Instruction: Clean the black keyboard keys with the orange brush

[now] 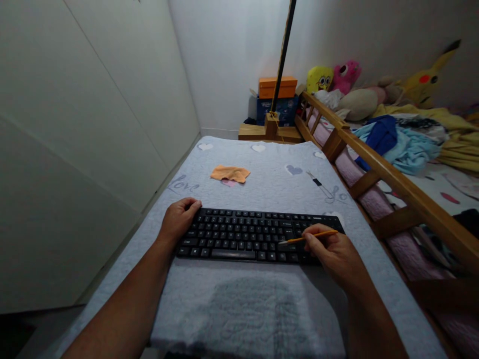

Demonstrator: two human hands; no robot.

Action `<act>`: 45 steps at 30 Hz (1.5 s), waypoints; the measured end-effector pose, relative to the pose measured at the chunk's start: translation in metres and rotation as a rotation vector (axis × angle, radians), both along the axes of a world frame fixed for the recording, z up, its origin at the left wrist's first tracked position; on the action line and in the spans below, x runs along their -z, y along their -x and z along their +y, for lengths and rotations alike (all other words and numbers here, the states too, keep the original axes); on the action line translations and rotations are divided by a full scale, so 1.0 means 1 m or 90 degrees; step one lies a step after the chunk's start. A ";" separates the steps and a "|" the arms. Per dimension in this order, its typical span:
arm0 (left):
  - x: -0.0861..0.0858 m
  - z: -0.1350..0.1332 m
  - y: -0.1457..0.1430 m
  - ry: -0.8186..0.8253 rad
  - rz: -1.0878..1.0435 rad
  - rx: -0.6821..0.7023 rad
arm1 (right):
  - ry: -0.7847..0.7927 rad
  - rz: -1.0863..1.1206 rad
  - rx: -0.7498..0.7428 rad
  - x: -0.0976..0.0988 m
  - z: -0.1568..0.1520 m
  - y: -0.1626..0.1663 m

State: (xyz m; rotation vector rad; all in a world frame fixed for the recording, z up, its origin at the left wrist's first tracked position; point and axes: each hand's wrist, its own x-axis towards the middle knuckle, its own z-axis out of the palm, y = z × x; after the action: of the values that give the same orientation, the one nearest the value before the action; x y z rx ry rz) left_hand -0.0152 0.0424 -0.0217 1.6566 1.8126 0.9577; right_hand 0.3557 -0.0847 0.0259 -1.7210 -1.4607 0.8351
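"Fingers [187, 201] of the left hand [177, 220], what are they on?"

"The top left corner of the keyboard [235, 234]. They're bent in; whether they pinch it, I can't tell."

"And how does the keyboard lie?"

"Flat on the pale blue cover [269, 187], long side across, space bar toward the person."

"Next, going right?"

"Behind it, well apart, an orange rag [230, 172], crumpled, partly over a pink patch [229, 184]. Past the cover's far end, an orange box [277, 88] on a blue box [287, 112]."

"Then?"

"A brush [297, 240], its tip pointing left, over the keys. Whether it touches them, I can't say."

"Held by?"

"The right hand [331, 247]: thumb and fingers closed on the handle, above the number pad."

"Anything beyond that hand?"

"A slim tool [317, 183], black in the middle, lying on the cover. Rightmost, a wooden rail [392, 186], with rumpled blue clothes [411, 149] behind it."
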 end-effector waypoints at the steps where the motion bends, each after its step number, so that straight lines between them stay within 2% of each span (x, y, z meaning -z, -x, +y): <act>1: 0.000 0.000 0.000 0.002 0.002 0.001 | 0.000 -0.003 0.008 -0.001 -0.001 -0.001; 10: -0.001 -0.001 -0.001 0.016 -0.014 -0.009 | -0.014 -0.049 0.040 -0.004 -0.005 -0.012; 15: 0.000 -0.001 0.000 0.010 -0.031 -0.009 | -0.056 -0.077 0.060 -0.014 -0.007 -0.016; 19: 0.003 0.001 0.002 0.007 -0.033 -0.007 | -0.096 -0.015 0.086 -0.020 -0.009 -0.003; 24: 0.002 0.000 0.002 0.008 -0.048 -0.012 | -0.070 0.152 -0.029 -0.017 -0.002 0.036; 28: 0.000 -0.002 0.001 0.006 -0.069 -0.008 | -0.043 0.172 -0.081 -0.010 0.002 0.057; 34: -0.001 -0.002 0.000 0.007 -0.067 -0.010 | -0.033 0.073 -0.060 -0.004 0.005 0.048; 40: 0.000 -0.002 0.000 0.015 -0.068 -0.011 | -0.102 -0.111 0.013 -0.018 -0.001 0.032; 45: -0.002 -0.003 0.000 -0.002 -0.060 -0.008 | -0.155 -0.221 -0.007 -0.027 -0.004 0.038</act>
State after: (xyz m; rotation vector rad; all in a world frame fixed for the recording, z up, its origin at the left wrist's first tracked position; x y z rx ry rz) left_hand -0.0153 0.0396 -0.0192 1.5764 1.7624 1.0280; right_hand 0.3173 -0.0885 0.0528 -1.7288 -1.7199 0.3519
